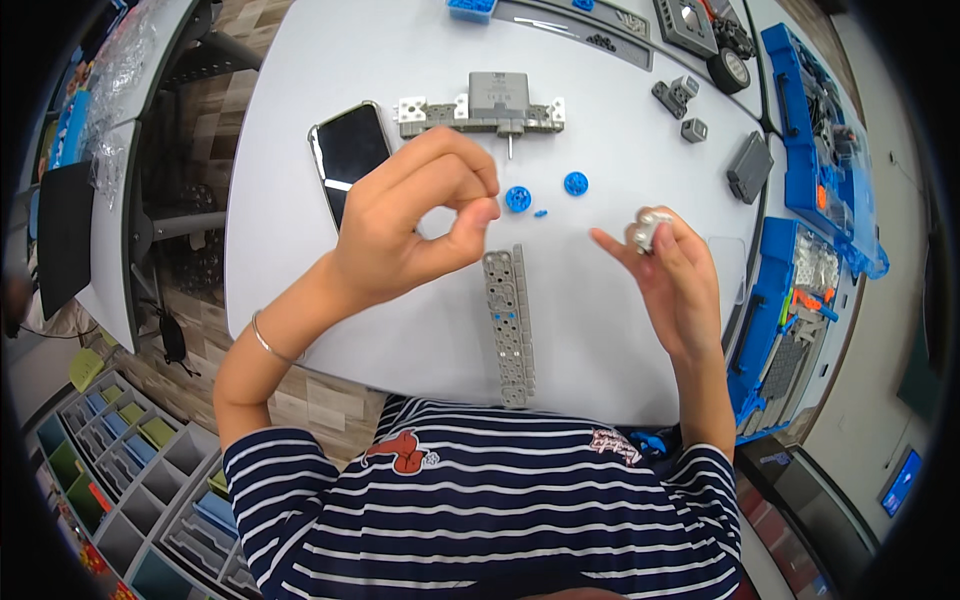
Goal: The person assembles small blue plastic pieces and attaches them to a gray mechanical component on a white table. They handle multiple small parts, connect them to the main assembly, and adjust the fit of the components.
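My left hand (415,215) hovers over the table with thumb and forefinger pressed together; whatever they pinch, if anything, is too small to make out. Between the thumb and fingers of my right hand (682,285) is a small white-and-grey building piece (648,228), partly covered. Two blue wheel-like discs (518,199) and a tiny blue peg (541,213) lie between the hands. Below them rests a long grey perforated beam assembly (508,325) with blue pegs in it. Beyond my left hand stands a grey motor-like block (498,95) on a beam, its thin axle pointing toward me.
A smartphone (350,148) lies left of my left hand. Small grey blocks (694,130) and a dark grey box (750,167) are at the right. Blue parts cases (775,330) line the right edge. A grey tray (590,35) and wheeled parts (729,70) sit at the back.
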A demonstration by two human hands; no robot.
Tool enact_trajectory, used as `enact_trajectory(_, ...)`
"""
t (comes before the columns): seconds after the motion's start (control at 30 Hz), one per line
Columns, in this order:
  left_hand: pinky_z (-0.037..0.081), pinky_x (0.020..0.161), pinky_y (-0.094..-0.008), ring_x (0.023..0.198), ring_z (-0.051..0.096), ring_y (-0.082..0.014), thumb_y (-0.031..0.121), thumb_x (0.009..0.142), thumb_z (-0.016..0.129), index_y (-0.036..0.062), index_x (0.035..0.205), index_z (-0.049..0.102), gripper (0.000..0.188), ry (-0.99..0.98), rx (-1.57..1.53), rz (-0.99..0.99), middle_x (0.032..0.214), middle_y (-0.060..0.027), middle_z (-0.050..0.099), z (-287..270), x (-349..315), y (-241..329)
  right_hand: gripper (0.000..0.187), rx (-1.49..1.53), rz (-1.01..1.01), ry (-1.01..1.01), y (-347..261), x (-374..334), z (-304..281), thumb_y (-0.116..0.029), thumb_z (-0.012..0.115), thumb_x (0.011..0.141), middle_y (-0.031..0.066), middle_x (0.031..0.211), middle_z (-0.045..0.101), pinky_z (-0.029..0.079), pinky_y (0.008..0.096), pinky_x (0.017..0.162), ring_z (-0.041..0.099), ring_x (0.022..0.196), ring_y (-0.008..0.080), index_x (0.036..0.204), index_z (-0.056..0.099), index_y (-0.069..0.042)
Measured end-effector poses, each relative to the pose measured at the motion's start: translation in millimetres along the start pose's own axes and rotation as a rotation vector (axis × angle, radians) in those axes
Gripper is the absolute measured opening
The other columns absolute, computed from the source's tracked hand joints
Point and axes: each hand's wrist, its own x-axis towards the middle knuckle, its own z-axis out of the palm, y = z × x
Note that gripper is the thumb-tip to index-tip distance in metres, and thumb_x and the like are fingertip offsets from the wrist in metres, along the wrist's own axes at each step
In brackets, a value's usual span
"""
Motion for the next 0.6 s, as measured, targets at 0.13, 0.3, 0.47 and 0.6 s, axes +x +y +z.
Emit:
enact_trajectory(0.13,0.058,0.068,-0.0263,0.090,0.070,-0.0152,0.004,0.100,0.066,-0.0025,0.095,0.063,0.009,0.012,0.021,-0.419,0.104,-0.0095,0.066,-9.0,-18.5,16.4,0.025,-0.130,-0.004,0.040,21.4,-4.4,-21.0,-0.028,0.063,0.109,0.0002,0.102,0.062,0.046,0.0433,0.114,0.062,0.105,0.0116,0.105,0.067,-0.004)
enact_trajectory(0.3,0.059,0.071,-0.0289,0.096,0.072,-0.0150,0.018,0.100,0.075,-0.0034,0.110,0.063,0.026,-0.295,-0.175,-0.864,0.111,-0.0107,0.068,14.8,-44.2,37.1,0.022,-0.043,0.090,0.038,57.0,-28.0,-4.5,-0.024,0.061,0.109,0.0092,0.126,0.061,0.046,0.0537,0.118,0.061,0.126,0.0225,0.109,0.064,-0.003)
enact_trajectory(0.47,0.062,0.076,-0.0311,0.100,0.073,-0.0174,0.023,0.098,0.080,-0.0002,0.121,0.061,0.038,-0.290,-0.426,-0.990,0.110,-0.0108,0.068,45.0,-58.6,37.4,0.017,0.060,0.191,-0.077,61.1,-33.8,15.3,-0.021,0.068,0.106,0.0143,0.148,0.057,0.042,0.0440,0.116,0.054,0.140,0.0270,0.111,0.070,-0.004)
enact_trajectory(0.6,0.062,0.075,-0.0300,0.093,0.072,-0.0167,0.017,0.092,0.085,0.0003,0.116,0.058,0.039,-0.133,-0.434,-0.891,0.105,-0.0079,0.065,60.0,-55.7,41.9,0.017,0.070,0.135,-0.066,58.6,-35.1,22.0,-0.021,0.067,0.106,0.0154,0.151,0.053,0.042,0.0461,0.116,0.050,0.143,0.0298,0.112,0.069,-0.004)
